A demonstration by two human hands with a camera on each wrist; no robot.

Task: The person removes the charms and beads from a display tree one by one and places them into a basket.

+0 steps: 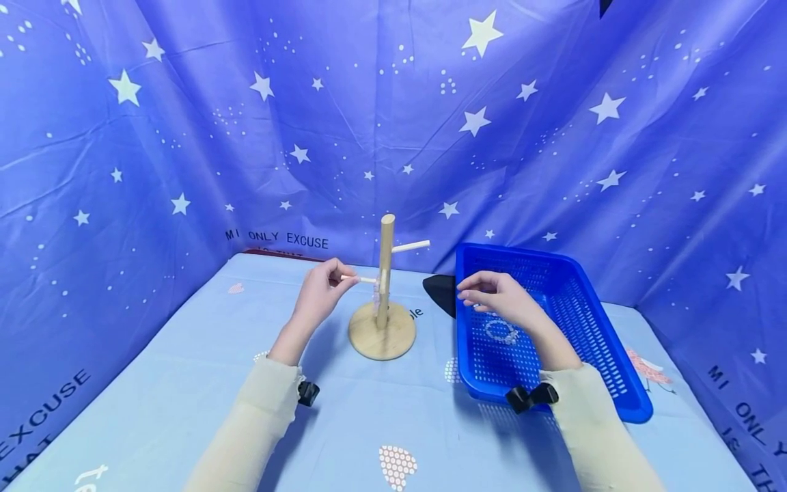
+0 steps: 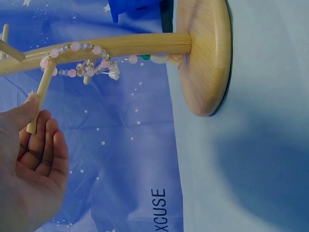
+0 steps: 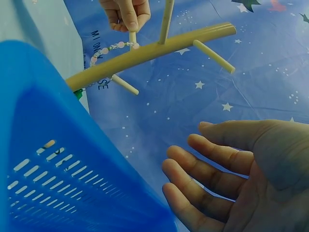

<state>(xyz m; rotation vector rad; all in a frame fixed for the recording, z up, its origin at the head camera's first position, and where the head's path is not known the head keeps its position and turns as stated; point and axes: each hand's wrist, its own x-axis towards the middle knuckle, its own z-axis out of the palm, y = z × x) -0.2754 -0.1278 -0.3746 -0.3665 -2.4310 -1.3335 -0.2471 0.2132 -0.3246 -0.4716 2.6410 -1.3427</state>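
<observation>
A wooden peg stand (image 1: 385, 266) rises from a round base in the middle of the table. My left hand (image 1: 320, 290) pinches the end of one peg (image 2: 44, 87) between thumb and forefinger, the other fingers loosely curled. On that peg, close to the post, hangs a bracelet of pink and clear beads (image 2: 75, 46) with a pale flower charm. Behind it, nearer the base, a green bead (image 2: 145, 57) and pale beads show, partly hidden by the post. My right hand (image 1: 501, 297) hovers over the basket's left side, fingers relaxed and holding nothing.
A blue perforated basket (image 1: 587, 294) stands right of the stand, with a clear beaded bracelet (image 1: 501, 333) inside. A black pointed shape (image 1: 439, 292) lies by its left rim. Starry blue cloth (image 1: 381, 123) hangs behind the table. Other pegs (image 1: 412, 246) stick out from the post.
</observation>
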